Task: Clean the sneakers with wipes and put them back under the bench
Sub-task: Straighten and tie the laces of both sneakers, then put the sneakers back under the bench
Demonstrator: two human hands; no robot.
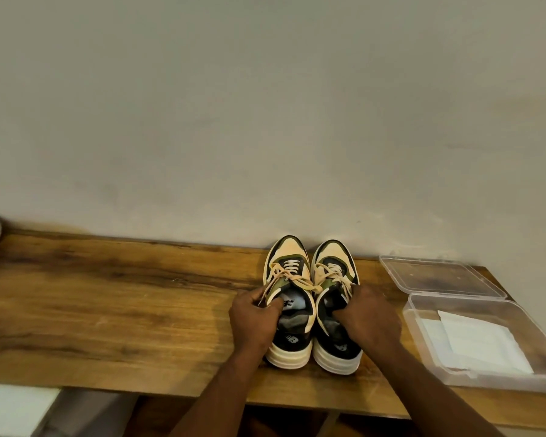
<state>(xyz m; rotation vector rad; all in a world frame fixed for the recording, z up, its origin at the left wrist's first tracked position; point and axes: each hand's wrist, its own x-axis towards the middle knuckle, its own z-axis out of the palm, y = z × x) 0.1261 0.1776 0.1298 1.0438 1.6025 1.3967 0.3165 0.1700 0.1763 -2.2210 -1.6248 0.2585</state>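
Left hand (pixel 253 320) grips the collar of the left cream, olive and black lace-up sneaker (pixel 289 298), fingers curled into its opening. Right hand (pixel 368 316) grips the collar of the matching right sneaker (pixel 333 279) likewise. Both sneakers stand side by side, toes toward the wall, at frame centre on the grained wooden tabletop (pixel 108 294). At lower right, a clear rectangular plastic box (pixel 423 348), hinged lid (pixel 438 275) open flat, contains folded white wipes (pixel 483 342).

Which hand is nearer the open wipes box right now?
Right. The right hand grips the right sneaker, just beside the wipes box. The left hand grips the left sneaker, farther away.
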